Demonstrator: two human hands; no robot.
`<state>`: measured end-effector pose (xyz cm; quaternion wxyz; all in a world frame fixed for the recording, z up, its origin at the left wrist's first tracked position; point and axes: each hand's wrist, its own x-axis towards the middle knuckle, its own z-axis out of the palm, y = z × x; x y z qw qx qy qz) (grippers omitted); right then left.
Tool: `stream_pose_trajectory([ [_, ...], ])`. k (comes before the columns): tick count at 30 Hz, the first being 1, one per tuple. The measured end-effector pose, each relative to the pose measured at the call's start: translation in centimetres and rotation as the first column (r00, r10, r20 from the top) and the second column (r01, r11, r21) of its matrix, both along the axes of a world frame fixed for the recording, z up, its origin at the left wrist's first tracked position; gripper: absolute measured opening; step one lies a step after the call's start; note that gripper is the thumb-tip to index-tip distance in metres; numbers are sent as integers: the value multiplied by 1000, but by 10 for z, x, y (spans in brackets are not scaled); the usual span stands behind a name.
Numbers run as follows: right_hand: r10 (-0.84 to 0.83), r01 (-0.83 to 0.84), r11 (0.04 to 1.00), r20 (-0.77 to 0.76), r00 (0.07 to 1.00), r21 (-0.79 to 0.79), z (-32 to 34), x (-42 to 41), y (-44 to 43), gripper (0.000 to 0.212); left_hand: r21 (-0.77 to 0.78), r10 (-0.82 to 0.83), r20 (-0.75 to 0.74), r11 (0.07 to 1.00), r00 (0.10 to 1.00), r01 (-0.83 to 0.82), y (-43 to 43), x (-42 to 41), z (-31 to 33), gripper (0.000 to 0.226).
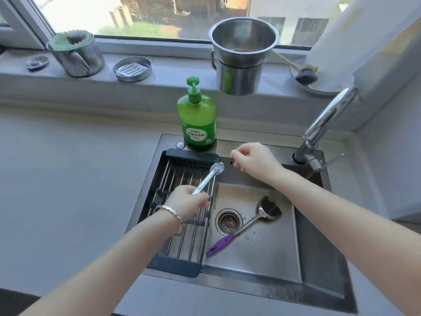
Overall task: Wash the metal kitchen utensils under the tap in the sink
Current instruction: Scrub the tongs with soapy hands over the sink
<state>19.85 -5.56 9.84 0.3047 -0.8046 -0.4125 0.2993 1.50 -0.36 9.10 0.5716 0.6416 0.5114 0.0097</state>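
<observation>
I'm at a home kitchen sink (273,249). Tap (328,117) at two o'clock, dish soap (197,124) at twelve, steel pots (243,58) on the windowsill (164,65).

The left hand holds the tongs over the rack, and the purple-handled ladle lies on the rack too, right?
Not quite. The left hand does hold the tongs over the rack, but the head view shows the purple-handled ladle lying on the sink floor beside the drain.

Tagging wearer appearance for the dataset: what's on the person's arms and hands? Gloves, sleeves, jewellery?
No gloves, no sleeves in view. The left hand has a pale metal link bracelet round its wrist. The right hand wears nothing visible: no rings, no watch.
</observation>
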Motion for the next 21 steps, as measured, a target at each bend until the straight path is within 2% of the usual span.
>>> stream_pose_trajectory([
  [2,-6,5,999,-25,1000,-36,5,9,40,31,15,-5,9,1000,1000,5,13,4,3,5],
  [4,-71,70,997,-246,967,-13,14,15,80,29,37,-49,5,998,999,48,25,9,4,8],
  [5,-111,120,993,-375,920,1,21,18,99,26,44,-61,11,997,998,60,30,10,5,13],
  [7,-173,195,981,-519,837,-13,35,22,131,30,28,-50,39,998,998,49,40,14,4,18],
  [9,-205,216,975,-579,789,-51,42,25,156,41,-10,-28,79,1000,997,29,48,18,3,16],
  [13,-238,215,969,-699,674,-122,42,28,190,48,-8,-69,81,998,994,69,64,23,-8,15],
  [17,-274,255,953,-824,496,-164,43,37,209,35,-5,-102,91,995,991,103,80,26,-18,22],
  [19,-283,225,952,-870,404,-206,44,42,212,33,6,-112,87,994,990,111,85,30,-22,24],
  [21,-283,185,955,-892,352,-230,44,46,212,32,51,-131,75,991,989,127,87,33,-25,25],
])
